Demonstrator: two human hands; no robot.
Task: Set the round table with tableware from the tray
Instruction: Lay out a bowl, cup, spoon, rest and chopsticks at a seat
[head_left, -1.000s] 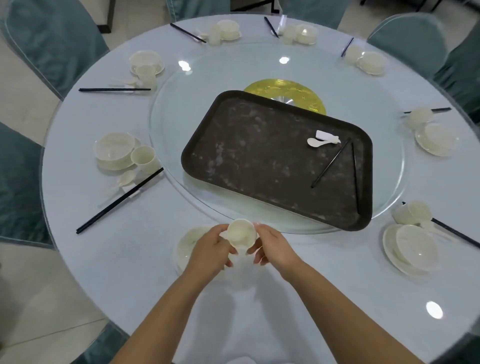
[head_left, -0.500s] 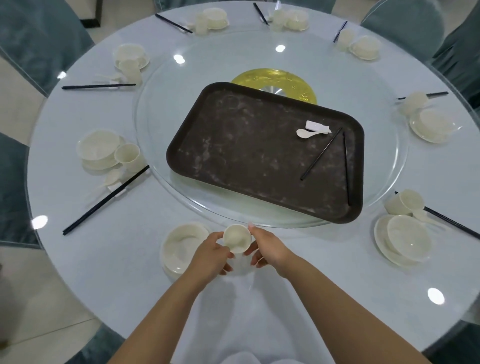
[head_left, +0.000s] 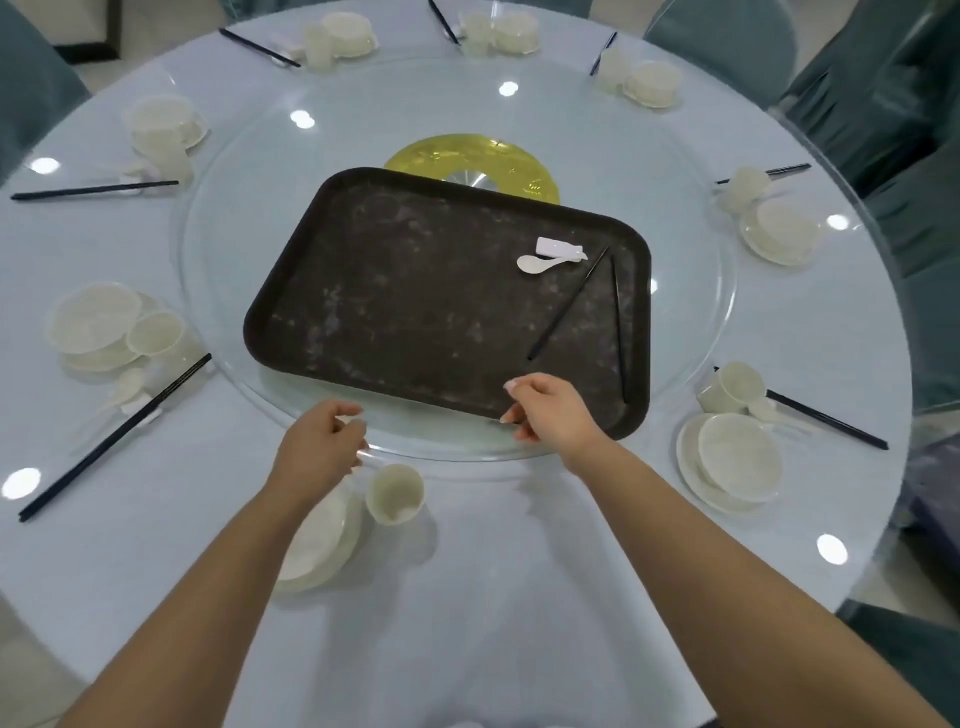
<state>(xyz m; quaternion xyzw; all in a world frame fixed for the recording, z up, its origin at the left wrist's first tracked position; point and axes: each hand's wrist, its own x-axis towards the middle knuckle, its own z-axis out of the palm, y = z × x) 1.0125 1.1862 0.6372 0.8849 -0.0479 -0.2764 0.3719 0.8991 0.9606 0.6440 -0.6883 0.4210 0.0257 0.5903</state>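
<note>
Round desk (head_left: 519, 597), pale cloth, glass turntable (head_left: 691, 332) at centre. Dark tray (head_left: 415, 312) sat on the turntable, tilted so its near right corner pointed toward the right arm.

On the tray, right part: white spoon (head_left: 537, 263), white rest (head_left: 558, 248) touching it on the far side, two black chopsticks (head_left: 569, 306) lying apart, splayed at the near ends.

Right hand (head_left: 550, 410) was over the tray's near edge, fingers loosely curled, thumb and forefinger apart, nothing held. The near end of the left chopstick lay just beyond its fingertips, not touching. Spoon and rest were well apart from it, farther and to the right.

Left hand (head_left: 322, 447) was over the near rim of the turntable, fingers loosely curled, empty. Whether the fingertips touched the glass could not be told.

Cup (head_left: 395, 493) stood upright on the desk just near and right of the left hand, apart from it. Plate (head_left: 322, 540) with a bowl lay left of the cup, partly hidden under the left forearm.

Other places round the desk were each laid with bowl, cup and chopsticks.
</note>
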